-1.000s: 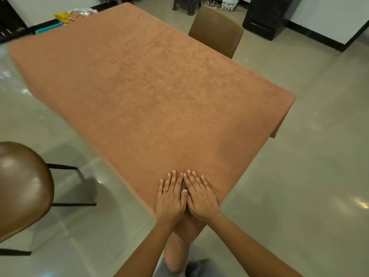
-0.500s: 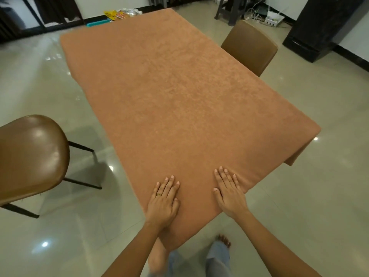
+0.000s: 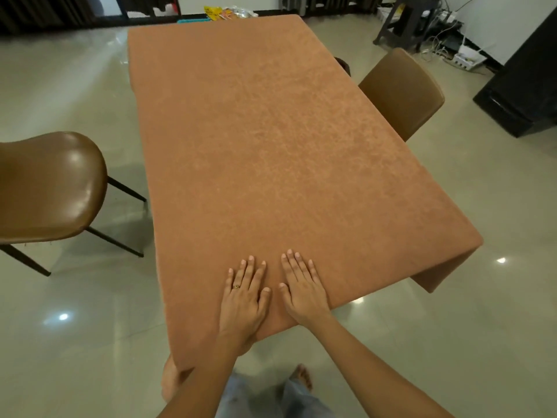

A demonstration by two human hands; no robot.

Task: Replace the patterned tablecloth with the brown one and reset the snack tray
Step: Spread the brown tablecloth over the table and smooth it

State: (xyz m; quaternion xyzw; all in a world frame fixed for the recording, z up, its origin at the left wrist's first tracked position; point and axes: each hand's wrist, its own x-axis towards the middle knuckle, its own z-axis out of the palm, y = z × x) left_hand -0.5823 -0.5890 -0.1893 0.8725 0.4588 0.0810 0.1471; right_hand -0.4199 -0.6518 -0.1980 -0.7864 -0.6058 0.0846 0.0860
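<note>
The brown tablecloth [image 3: 271, 140] lies spread flat over the whole table, its edges hanging down at the near end and the right corner. My left hand [image 3: 244, 297], with a ring on one finger, rests palm down on the cloth near the table's near edge, fingers spread. My right hand [image 3: 303, 289] lies flat just beside it, almost touching, fingers apart. Neither hand holds anything. Beyond the table's far end a teal snack tray [image 3: 193, 21] shows partly, with yellow and clear snack packets [image 3: 226, 12]. The patterned tablecloth is not in view.
A brown chair [image 3: 45, 188] stands left of the table, another brown chair [image 3: 404, 92] is tucked at the right side. A dark stool [image 3: 404, 22] and a white power strip [image 3: 468, 57] with cables sit at the back right, next to a black cabinet [image 3: 524, 86]. The floor is glossy tile.
My hands moved apart along the near edge of the cloth, then came back together side by side. The camera view swung so the table now runs straight ahead.
</note>
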